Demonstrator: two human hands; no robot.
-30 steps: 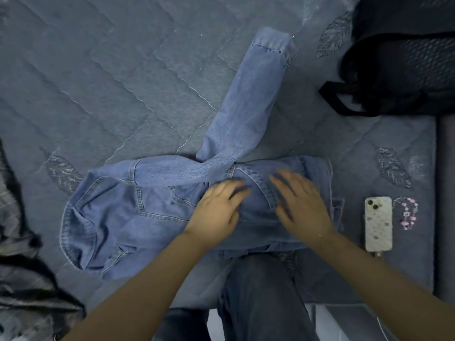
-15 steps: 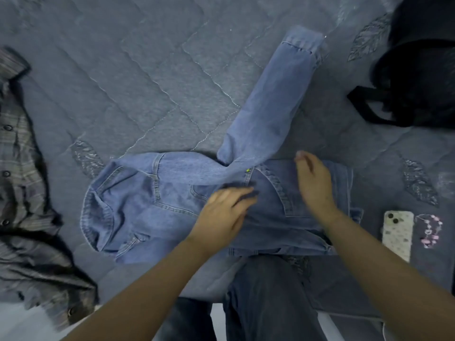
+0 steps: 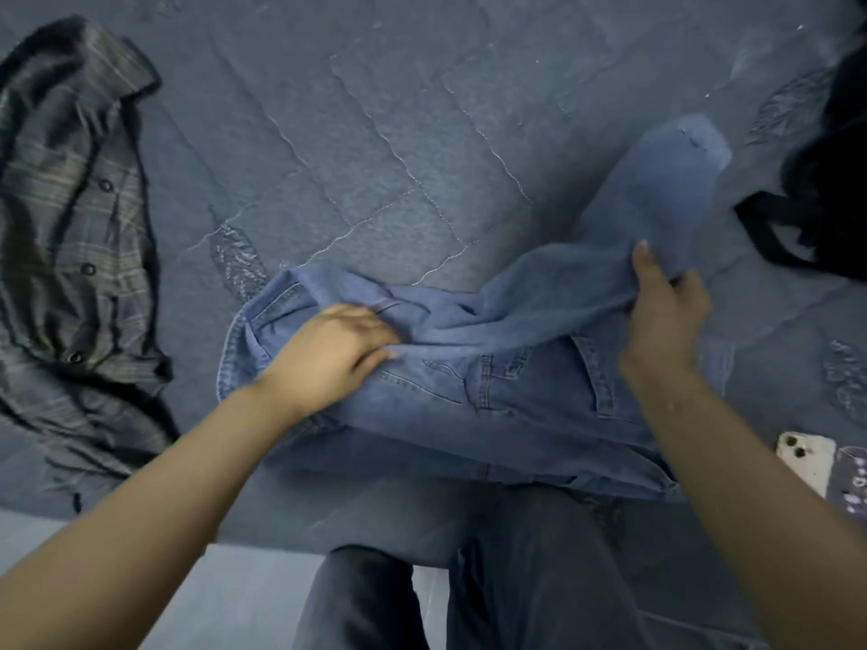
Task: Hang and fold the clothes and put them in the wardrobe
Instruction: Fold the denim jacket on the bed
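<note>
A light-blue denim jacket (image 3: pixel 506 387) lies folded on the grey quilted bed near its front edge, collar end to the left. One sleeve (image 3: pixel 657 194) stretches up to the right. My right hand (image 3: pixel 664 302) grips this sleeve near the shoulder and lifts the cloth off the jacket. My left hand (image 3: pixel 333 354) lies on the jacket's left part with fingers curled into a fold of denim near the collar.
A dark plaid button shirt (image 3: pixel 70 236) lies crumpled at the left of the bed (image 3: pixel 375 110). A black bag with straps (image 3: pixel 816 194) sits at the right edge. A white phone (image 3: pixel 807 457) lies at the lower right. My legs in dark jeans are below.
My right hand left the jacket's body, moved up right and took hold of the sleeve, raising it. My left hand slid left toward the collar. The view shifted left, showing more of the plaid shirt.
</note>
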